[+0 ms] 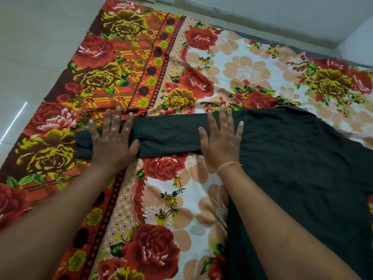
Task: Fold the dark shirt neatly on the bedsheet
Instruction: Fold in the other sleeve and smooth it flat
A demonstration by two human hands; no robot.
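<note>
The dark shirt (292,158) lies flat on the bedsheet (161,67), its body spread at the right and one long sleeve (167,138) stretched straight out to the left. The cloth is plain blackish green, perhaps finely woven, though the picture is too soft to be sure. The left grip (113,138), fingers spread, presses flat near the sleeve's end. The right grip (222,142), also spread, presses where the sleeve meets the body. The bedsheet bears red and yellow roses and lies on a pale glossy floor (30,47) beside a light wall (302,13).
</note>
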